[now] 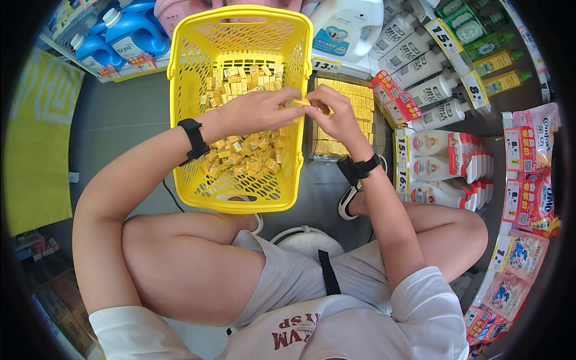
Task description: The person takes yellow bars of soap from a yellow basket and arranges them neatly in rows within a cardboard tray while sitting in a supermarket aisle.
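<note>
A small yellow box is held between my two hands, above the right rim of a yellow plastic basket. My left hand reaches across the basket and pinches the box from the left. At the box's right end are the thumb and fingers of my right hand. Many similar small yellow boxes lie loose in the basket. To its right, a clear container holds more such boxes in neat rows, partly covered by my right hand.
Shelves with blue detergent jugs, a white jug, white bottles and spray bottles curve around the basket. Price tags line the shelf edges. A yellow cloth hangs at left. My bent legs flank a white stool.
</note>
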